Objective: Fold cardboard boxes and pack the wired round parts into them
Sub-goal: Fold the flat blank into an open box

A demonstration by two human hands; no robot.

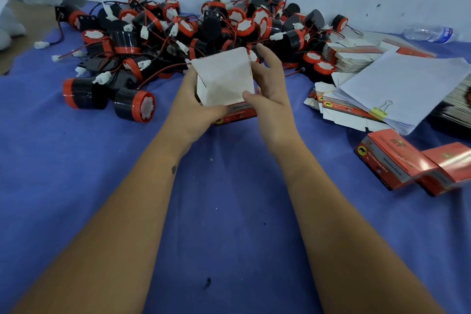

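Note:
Both my hands hold a small cardboard box (224, 84) above the blue cloth; its white inner flap stands up and its red printed side faces me at the bottom. My left hand (193, 107) grips the box's left side, thumb on the lower front. My right hand (270, 89) grips the right side, with the thumb pressed on the flap's face and fingers behind. Behind the box lies a big heap of black-and-red wired round parts (183, 33). One such part (135, 106) lies nearest, left of my left hand.
Flat unfolded boxes (356, 56) and a clipped stack of white paper (397, 86) lie at the right. Two closed red boxes (397, 158) sit nearer at the right edge. A plastic bottle (428, 33) lies by the wall. Blue cloth (229, 199) covers the table.

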